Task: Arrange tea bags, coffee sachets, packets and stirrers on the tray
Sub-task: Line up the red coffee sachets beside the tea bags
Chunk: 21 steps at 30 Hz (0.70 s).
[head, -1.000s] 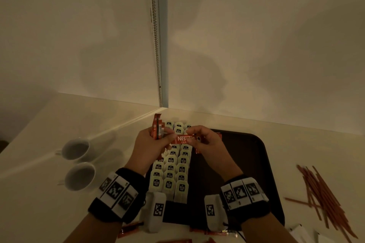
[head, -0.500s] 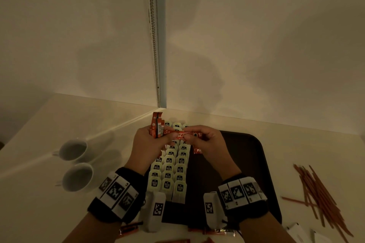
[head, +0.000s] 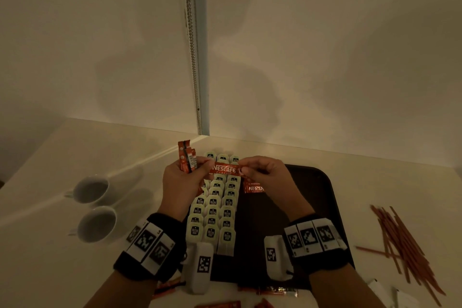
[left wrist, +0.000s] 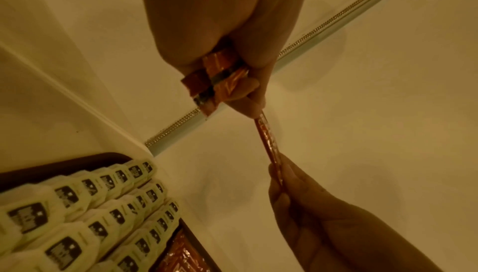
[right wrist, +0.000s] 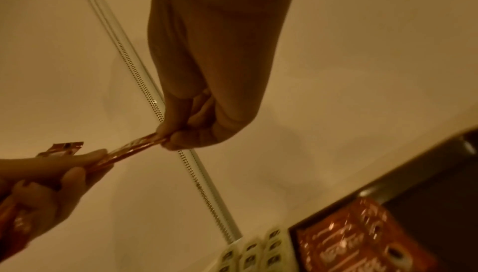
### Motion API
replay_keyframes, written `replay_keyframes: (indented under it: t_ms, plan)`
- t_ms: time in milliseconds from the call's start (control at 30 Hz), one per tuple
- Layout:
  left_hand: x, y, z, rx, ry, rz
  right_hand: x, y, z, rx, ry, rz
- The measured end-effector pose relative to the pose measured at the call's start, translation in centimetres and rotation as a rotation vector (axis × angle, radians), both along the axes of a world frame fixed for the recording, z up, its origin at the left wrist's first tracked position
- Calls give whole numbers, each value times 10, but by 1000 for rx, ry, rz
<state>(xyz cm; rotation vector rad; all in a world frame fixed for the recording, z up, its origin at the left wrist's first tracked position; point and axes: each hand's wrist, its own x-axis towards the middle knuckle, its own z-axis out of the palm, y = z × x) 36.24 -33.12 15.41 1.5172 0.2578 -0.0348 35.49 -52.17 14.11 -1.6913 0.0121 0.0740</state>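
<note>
A dark tray (head: 322, 197) lies on the pale counter, with several tea bags (head: 212, 210) set in three rows along its left side. A red coffee sachet (head: 255, 188) lies on the tray beside them. My left hand (head: 185, 180) grips a bundle of red coffee sachets (head: 187, 159) upright and also pinches the left end of a single red coffee sachet (head: 224, 169). My right hand (head: 260, 172) pinches that sachet's right end, holding it flat above the tea bags. From the left wrist, the bundle (left wrist: 217, 78) and the single sachet (left wrist: 267, 143) show edge-on.
Two white cups (head: 96, 205) stand on the counter left of the tray. A heap of brown stirrers (head: 405, 242) lies to the right. More red sachets (head: 275, 291) and white packets (head: 390, 295) lie along the near edge. A wall corner rises close behind.
The single sachet, held between both hands, has turned flat so its printed face shows fully. Both hands stay above the far end of the tea bag rows.
</note>
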Motion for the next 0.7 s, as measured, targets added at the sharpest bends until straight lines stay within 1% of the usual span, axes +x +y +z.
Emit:
replay_keyframes:
  t_ms: [67,167,233,333,433,500,600,700]
  plan:
    - [0,2,-2,18,18,-43,2,-11,0,-95,29,47]
    - [1,10,-5,-39,93,-68,7,-36,-7,-188,50,-16]
    - [-1,17,-9,-94,151,-70,10,-54,-23,-333,79,-75]
    - [-3,29,-16,-67,232,-68,10,-80,-53,-460,171,-110]
    - [-4,36,-21,-73,326,-100,5,-89,-78,-524,294,-54]
    - [-3,36,-21,-95,364,-104,3,-87,-89,-532,338,-47]
    - [-3,35,-20,-135,385,-103,5,-80,-100,-516,356,-132]
    - [-3,34,-21,-146,388,-99,7,-73,-109,-508,337,-233]
